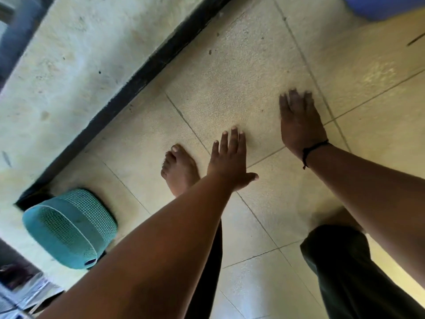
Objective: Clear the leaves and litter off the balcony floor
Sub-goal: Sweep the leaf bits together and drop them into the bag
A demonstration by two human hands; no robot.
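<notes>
Both my arms reach out over the cream tiled balcony floor. My left hand is held flat, fingers straight and together, thumb out, with nothing in it. My right hand is also spread flat with straight fingers, slightly blurred, and holds nothing; a black cord circles its wrist. Only a few tiny dark specks lie on the tiles near the wall base. A thin dark twig lies on the floor at the far right.
A teal perforated plastic basket lies on the floor at the lower left, against the pale wall with its black skirting. My bare left foot and dark trouser legs stand below my hands. A blue object shows top right.
</notes>
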